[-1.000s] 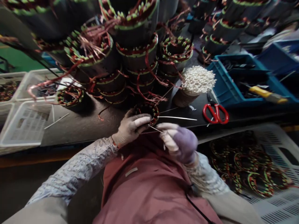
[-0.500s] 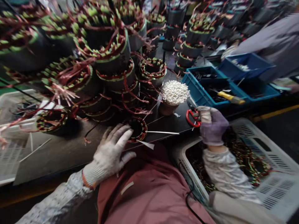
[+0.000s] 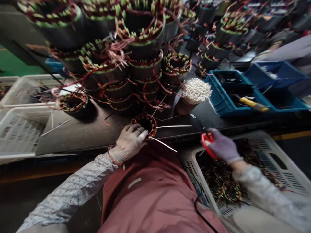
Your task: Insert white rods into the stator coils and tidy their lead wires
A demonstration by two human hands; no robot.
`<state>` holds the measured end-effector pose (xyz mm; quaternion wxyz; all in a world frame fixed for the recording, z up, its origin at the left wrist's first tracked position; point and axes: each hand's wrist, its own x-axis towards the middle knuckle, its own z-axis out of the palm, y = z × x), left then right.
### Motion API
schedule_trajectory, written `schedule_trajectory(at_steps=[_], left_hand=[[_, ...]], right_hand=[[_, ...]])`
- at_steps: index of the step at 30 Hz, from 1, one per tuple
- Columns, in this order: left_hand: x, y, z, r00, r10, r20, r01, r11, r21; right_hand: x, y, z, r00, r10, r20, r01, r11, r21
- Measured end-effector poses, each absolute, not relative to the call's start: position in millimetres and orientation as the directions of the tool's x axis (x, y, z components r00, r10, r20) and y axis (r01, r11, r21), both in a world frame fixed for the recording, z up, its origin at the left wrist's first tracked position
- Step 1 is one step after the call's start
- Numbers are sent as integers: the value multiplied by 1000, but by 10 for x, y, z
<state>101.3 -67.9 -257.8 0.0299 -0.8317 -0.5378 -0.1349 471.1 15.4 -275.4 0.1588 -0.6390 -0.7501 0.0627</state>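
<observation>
My left hand, in a pale glove, is closed over the near left rim of a wound stator at the table's front edge. Its fingers curl into the stator's opening. Two thin white strips stick out to the right, an upper strip and a lower strip. To the right, my right hand, in a purplish glove, grips red-handled pliers. The pliers' jaws are dark and blurred. They are apart from the stator, above the front of a white crate.
Stacked stators fill the back. A brown cup of white-tipped sticks stands behind the pliers. Blue bins hold a yellow-handled tool. One stator sits left, near white baskets. A co-worker's sleeve shows at right.
The view has shifted, so the table things appear further right. My left fingers, earlier spread along the stator, now curl over its rim. My right hand has turned, bringing the red handles into fuller view.
</observation>
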Motion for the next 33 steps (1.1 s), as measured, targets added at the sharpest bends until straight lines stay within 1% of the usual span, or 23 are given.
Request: schedule_trajectory(at_steps=[1, 2, 3, 4, 5, 7, 12, 14, 16, 18, 20, 22, 24, 28, 30, 33], left_hand=[[1014, -686, -2591, 380, 889, 257, 904, -415, 99], [1017, -689, -2601, 377, 890, 256, 905, -413, 101], [1020, -688, -2607, 375, 891, 256, 906, -411, 101], [1024, -688, -2610, 374, 892, 256, 908, -408, 98], [1027, -688, -2610, 375, 891, 255, 908, -408, 92], [1030, -695, -2606, 378, 890, 255, 910, -408, 75], [1022, -717, -2606, 388, 885, 259, 911, -411, 38], [1012, -713, -2607, 397, 879, 264, 907, -419, 31], [998, -701, -2604, 407, 872, 271, 903, -429, 22], [981, -688, -2594, 424, 862, 277, 896, -444, 10], [965, -678, -2584, 447, 849, 281, 884, -467, 4], [955, -670, -2581, 470, 838, 278, 872, -490, 4], [947, -659, -2590, 481, 834, 269, 866, -500, 3], [904, -630, -2590, 481, 845, 235, 868, -496, 5], [875, -636, -2516, 490, 853, 177, 866, -500, 12], [910, -698, -2287, 493, 869, 39, 869, -494, 20]], right_hand=[[4569, -93, -2804, -214, 969, 123, 934, 240, -265], [4393, -320, -2845, -340, 934, 113, 889, 359, -285], [4193, -509, -2871, -449, 881, 151, 826, 473, -307], [3986, -648, -2876, -509, 840, 187, 781, 542, -311], [3786, -734, -2858, -536, 816, 217, 756, 578, -308], [3459, -771, -2763, -536, 814, 225, 770, 580, -266], [3177, -609, -2519, -533, 845, 37, 841, 534, -90], [3213, -585, -2534, -553, 833, -9, 831, 551, -74], [3298, -585, -2613, -581, 814, -4, 807, 576, -126], [3403, -584, -2715, -574, 817, 63, 791, 572, -215], [3488, -567, -2795, -504, 852, 141, 804, 522, -284], [3511, -528, -2827, -428, 887, 176, 831, 462, -309], [3469, -478, -2821, -395, 902, 174, 846, 431, -313], [3368, -406, -2812, -422, 898, 125, 826, 438, -355], [3396, -392, -2830, -448, 890, 79, 803, 440, -401], [3497, -339, -2822, -438, 899, 31, 793, 402, -457]])
